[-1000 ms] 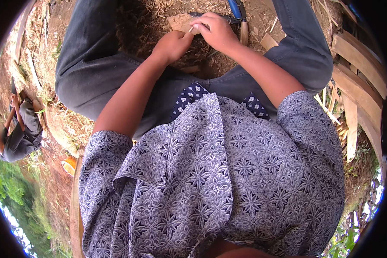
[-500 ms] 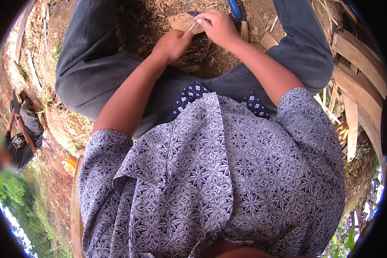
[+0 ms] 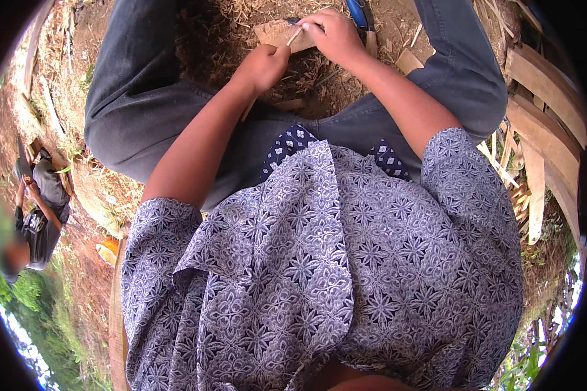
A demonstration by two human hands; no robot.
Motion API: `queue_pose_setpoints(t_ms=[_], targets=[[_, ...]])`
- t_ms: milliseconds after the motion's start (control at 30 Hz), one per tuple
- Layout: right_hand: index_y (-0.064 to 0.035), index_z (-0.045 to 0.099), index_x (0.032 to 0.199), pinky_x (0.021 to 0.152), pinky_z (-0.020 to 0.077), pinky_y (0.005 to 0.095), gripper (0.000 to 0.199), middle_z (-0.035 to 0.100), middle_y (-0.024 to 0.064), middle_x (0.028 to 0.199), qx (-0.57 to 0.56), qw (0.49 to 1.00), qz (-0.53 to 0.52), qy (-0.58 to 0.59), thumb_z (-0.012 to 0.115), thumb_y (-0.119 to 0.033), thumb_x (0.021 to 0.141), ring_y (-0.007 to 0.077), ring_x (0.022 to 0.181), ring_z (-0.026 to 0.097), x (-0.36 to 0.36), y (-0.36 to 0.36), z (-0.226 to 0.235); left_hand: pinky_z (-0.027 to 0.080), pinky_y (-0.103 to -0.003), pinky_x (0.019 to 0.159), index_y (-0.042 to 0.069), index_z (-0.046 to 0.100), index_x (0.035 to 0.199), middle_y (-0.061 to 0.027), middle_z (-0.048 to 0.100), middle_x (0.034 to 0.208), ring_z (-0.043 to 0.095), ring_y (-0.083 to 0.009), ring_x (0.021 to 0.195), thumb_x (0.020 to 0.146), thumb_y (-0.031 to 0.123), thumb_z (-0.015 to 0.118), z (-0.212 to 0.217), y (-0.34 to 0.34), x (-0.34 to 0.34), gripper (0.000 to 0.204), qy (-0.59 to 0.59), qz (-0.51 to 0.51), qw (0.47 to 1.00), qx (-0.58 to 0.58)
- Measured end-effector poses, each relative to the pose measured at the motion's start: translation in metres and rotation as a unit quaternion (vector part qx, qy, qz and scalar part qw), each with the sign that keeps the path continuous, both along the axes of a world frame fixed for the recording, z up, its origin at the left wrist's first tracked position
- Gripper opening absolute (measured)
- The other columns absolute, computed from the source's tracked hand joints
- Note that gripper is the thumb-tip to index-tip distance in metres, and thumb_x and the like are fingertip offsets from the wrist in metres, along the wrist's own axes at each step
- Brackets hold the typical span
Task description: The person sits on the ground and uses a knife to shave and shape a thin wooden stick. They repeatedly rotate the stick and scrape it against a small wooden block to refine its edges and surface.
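Fingers of the right hand (image 3: 336,36) are pinched on a thin pale stick (image 3: 294,36) over a flat wood block (image 3: 274,32) on the ground between the knees; the left hand (image 3: 264,65) is curled shut just beside the stick.

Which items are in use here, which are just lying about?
In use: thin stick pinched between left hand and right hand; flat wood block under it.
Lying about: blue-handled tool, wood slats, shavings.
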State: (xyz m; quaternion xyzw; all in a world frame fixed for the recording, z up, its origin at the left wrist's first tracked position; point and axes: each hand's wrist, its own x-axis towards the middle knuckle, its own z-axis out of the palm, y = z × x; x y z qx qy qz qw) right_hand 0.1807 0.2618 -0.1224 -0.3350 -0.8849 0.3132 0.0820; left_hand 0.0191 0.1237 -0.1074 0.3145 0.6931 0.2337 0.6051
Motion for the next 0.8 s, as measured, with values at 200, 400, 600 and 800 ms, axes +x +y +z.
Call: queue_pose_setpoints(t_ms=[200,400,600,800], targets=[[-0.0064,0.076,0.100,0.083,0.0541,0.0381,0.014,0.071,0.0121,0.096,-0.035,0.999,0.016,0.013,0.067,-0.014,0.091,0.0285,0.092,0.069,-0.004,-0.012,0.010,0.044,-0.035,0.063,-0.003,0.062,0.080,-0.0059,0.060,0.068,0.054,-0.0165,0.064,0.095,0.036,0.046,0.002,-0.001,0.001,0.045,-0.005,0.019,1.000,0.017],[-0.0084,0.076,0.100,0.081,0.0536,0.0383,0.014,0.071,0.0119,0.095,-0.083,0.995,0.045,0.036,0.067,-0.015,0.092,0.0301,0.090,0.069,-0.008,-0.025,0.021,0.044,-0.034,0.061,-0.002,0.062,0.078,-0.0051,0.058,0.066,0.054,-0.0156,0.063,0.095,0.035,0.045,-0.006,-0.003,-0.001,0.044,-0.021,0.010,1.000,0.013],[-0.0084,0.076,0.100,0.079,0.0533,0.0373,0.016,0.071,0.0121,0.095,-0.088,0.994,0.043,0.046,0.066,-0.018,0.093,0.0278,0.088,0.068,-0.008,-0.033,0.024,0.043,-0.034,0.060,-0.001,0.062,0.076,-0.0051,0.058,0.066,0.054,-0.0154,0.063,0.094,0.035,0.045,-0.001,-0.001,-0.002,0.044,-0.033,0.015,0.999,-0.032],[-0.0088,0.074,0.106,0.081,0.0550,0.0333,0.020,0.075,0.0084,0.098,-0.065,0.993,-0.063,-0.080,0.066,-0.023,0.095,0.0211,0.088,0.071,0.012,0.016,0.023,0.046,-0.037,0.068,-0.002,0.064,0.082,-0.0103,0.062,0.069,0.059,-0.0225,0.068,0.092,0.037,0.046,0.006,0.001,-0.006,0.045,0.007,0.013,1.000,-0.009]])
